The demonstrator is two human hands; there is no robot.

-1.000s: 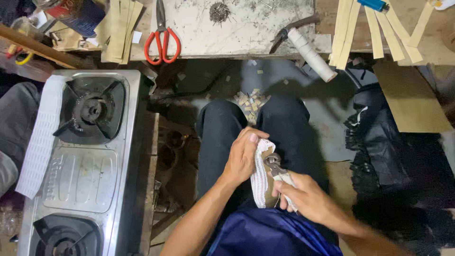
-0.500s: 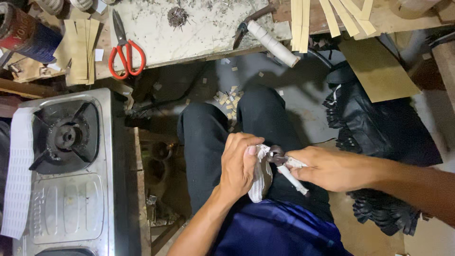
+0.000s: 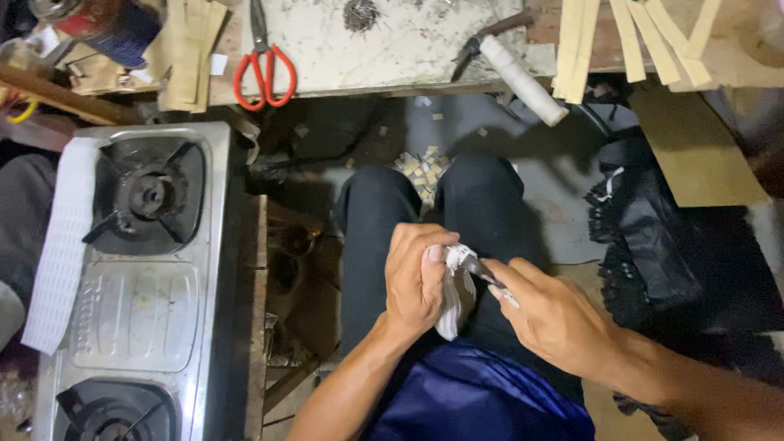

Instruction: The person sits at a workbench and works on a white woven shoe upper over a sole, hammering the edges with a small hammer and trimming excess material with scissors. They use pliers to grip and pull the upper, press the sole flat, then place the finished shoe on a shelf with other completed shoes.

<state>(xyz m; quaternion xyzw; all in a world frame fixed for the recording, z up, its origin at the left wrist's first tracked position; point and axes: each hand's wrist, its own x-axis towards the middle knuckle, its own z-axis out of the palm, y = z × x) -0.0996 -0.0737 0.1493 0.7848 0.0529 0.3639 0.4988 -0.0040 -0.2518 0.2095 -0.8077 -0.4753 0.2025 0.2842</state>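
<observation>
Head view, looking down at the lap of a seated person in dark trousers.

Left hand [image 3: 418,282]: fingers curled shut around a bunched white cloth [image 3: 454,304], thumb pressed over the cloth's top fold. The cloth wraps one end of a small metal blade [image 3: 483,274]; the padding sits between palm and metal, likely so the edge can be gripped or rubbed without cutting skin.

Right hand [image 3: 554,314]: pinching the other end of the blade between thumb and forefinger, remaining fingers folded under. Whether there is a handle inside the fist cannot be told. Both hands meet above the right thigh, close to the body, where the lap gives a steady rest.

Surroundings: a steel two-burner gas stove [image 3: 135,278] stands to the left of the knees, with a strip of white perforated material [image 3: 59,245] lying along its outer edge. Ahead, a worn pale worktop [image 3: 392,49] carries red-handled scissors [image 3: 263,64], within reach. A white cylinder roll [image 3: 523,80] overhangs its front edge beside a dark tool, kind unclear. Thin pale wooden strips [image 3: 645,37] lie fanned at upper right. Small cut chips [image 3: 425,163] are scattered on the floor between the feet. A dark bundle [image 3: 645,245] sits at right.
</observation>
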